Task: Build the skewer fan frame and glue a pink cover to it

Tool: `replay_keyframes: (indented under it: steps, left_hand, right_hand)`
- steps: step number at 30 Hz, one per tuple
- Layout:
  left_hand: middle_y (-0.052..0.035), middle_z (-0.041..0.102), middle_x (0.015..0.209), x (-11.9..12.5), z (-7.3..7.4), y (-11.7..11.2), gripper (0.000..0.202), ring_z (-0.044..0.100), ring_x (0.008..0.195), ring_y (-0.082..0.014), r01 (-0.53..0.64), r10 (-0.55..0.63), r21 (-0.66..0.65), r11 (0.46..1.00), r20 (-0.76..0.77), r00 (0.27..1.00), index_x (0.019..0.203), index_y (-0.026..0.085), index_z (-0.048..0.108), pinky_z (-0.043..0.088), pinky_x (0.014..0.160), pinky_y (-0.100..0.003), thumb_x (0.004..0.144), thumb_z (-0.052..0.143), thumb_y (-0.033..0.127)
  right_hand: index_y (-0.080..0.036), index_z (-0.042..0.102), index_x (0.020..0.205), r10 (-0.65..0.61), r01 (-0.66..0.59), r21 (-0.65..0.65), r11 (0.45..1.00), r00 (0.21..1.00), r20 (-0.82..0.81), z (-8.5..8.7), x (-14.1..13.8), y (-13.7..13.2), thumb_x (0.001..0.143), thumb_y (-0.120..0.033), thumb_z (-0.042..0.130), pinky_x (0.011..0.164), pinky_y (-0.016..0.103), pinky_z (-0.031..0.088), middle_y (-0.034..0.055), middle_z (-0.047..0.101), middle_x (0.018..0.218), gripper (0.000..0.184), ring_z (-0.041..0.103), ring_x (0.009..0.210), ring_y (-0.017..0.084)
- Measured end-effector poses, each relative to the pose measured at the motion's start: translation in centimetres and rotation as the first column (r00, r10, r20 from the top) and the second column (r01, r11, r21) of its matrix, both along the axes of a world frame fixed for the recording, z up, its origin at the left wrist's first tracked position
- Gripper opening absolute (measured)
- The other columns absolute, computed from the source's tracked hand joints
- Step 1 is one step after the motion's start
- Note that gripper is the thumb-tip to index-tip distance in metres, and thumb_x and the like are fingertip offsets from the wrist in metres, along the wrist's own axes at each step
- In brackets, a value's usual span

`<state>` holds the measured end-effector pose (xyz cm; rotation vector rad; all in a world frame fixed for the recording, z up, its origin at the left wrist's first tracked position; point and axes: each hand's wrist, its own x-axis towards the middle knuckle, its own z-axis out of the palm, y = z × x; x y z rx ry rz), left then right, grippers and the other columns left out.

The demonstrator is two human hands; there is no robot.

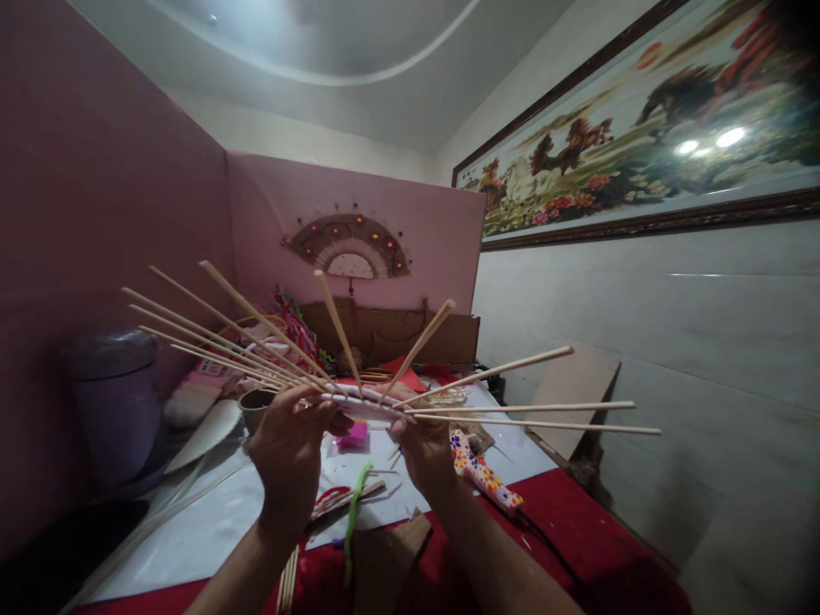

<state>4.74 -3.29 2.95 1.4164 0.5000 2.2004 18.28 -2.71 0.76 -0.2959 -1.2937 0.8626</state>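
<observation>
A fan frame (365, 401) is held up in front of me, edge-on, with several wooden sticks spreading out from a thin whitish base. My left hand (291, 440) is closed around the left end of that base. At its other end, my right hand (423, 444) grips the base, fingers partly hidden beneath it. One stick (339, 325) points up and away, while others fan out to both sides. Below the hands lie a green pipe cleaner (356, 508), a pink block-like item (352, 436) and a flower-patterned glue gun (483, 474).
A finished-looking decorated fan (351, 246) hangs on the pink board (436, 231). White paper (192, 530) and red cloth (576, 512) cover the table. Cardboard (390, 551) and loose sticks (288, 581) lie at the front. At left stands a lidded bin (115, 401).
</observation>
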Motion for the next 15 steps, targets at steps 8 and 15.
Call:
replay_keyframes:
  steps: [8,15]
  left_hand:
    - [0.0033,0.064,0.062,-0.04,-0.12,0.03,0.021,0.064,0.048,-0.0152,-0.031,0.031,-0.003,1.000,-0.016,0.999,0.088,0.017,0.056,0.054,0.044,-0.028,0.070,0.067,0.018]
    - [0.0038,0.063,0.061,0.24,-0.14,-0.22,0.020,0.062,0.046,-0.0145,-0.002,0.002,0.019,1.000,-0.026,1.000,0.089,0.019,0.056,0.053,0.043,-0.028,0.071,0.065,0.016]
  right_hand:
    - [-0.025,0.066,0.097,0.014,-0.015,-0.032,0.999,1.000,-0.021,-0.59,0.11,0.50,0.071,-0.031,0.066,0.070,0.039,0.051,0.0041,0.070,0.075,0.026,0.063,0.086,0.024]
    - [-0.028,0.065,0.100,0.041,-0.041,-0.016,0.999,0.999,-0.031,0.35,-0.28,-0.29,0.060,-0.024,0.074,0.064,0.036,0.051,0.0028,0.070,0.087,0.041,0.063,0.080,0.023]
